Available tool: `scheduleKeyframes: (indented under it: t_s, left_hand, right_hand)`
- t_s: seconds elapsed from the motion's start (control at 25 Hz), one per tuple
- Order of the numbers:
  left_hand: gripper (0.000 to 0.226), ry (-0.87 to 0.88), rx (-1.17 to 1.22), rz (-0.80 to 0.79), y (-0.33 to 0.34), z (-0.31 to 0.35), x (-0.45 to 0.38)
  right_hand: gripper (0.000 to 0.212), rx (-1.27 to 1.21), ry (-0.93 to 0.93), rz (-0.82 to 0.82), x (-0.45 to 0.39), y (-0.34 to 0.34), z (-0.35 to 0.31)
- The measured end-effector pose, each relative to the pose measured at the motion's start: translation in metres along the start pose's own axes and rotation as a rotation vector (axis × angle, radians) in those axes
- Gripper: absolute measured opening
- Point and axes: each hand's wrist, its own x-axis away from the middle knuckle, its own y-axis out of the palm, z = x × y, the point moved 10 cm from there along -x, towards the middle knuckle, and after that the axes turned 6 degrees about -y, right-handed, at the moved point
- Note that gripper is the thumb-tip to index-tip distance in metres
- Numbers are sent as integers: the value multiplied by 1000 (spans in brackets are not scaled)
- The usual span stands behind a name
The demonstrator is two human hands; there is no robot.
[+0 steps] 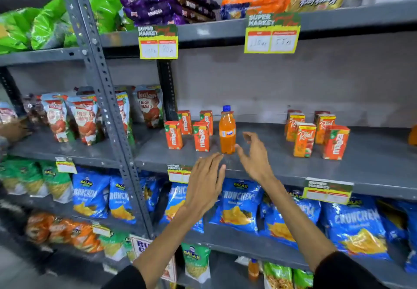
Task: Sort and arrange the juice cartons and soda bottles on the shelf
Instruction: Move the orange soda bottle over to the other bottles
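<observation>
An orange soda bottle (227,131) with a blue cap stands upright on the grey middle shelf (270,164). Left of it stand several orange Maaza juice cartons (200,136) in two rows. On the right is a second group of cartons: Real juice cartons (304,140) and one Maaza carton (335,142). My right hand (253,155) is open just right of the bottle, fingers spread, not touching it. My left hand (204,185) is open, palm down, in front of the shelf edge below the bottle. Neither hand holds anything.
Tomato ketchup pouches (85,119) fill the middle shelf's left bay past the grey upright post (106,108). Biscuit packs sit on the shelf above, with yellow price tags (272,34) hanging down. Blue Crunchem chip bags (239,203) are below. Another orange bottle (253,268) stands on the lowest shelf.
</observation>
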Motion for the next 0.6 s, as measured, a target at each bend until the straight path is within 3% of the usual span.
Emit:
scheduleKeyframes:
  t_s: [0.16,0.44,0.6]
  left_hand:
    - [45,43,-99,-93,22,-17,-11]
    - [50,62,-164,-172,45,-22,-16]
    - [53,62,-190,-192,48,-21,-15]
  right_hand:
    - [81,-91,177,-70,-37,36,10]
    - [61,-125,194,17,-54,55,21]
    - [61,-146,177,61,-51,48,20]
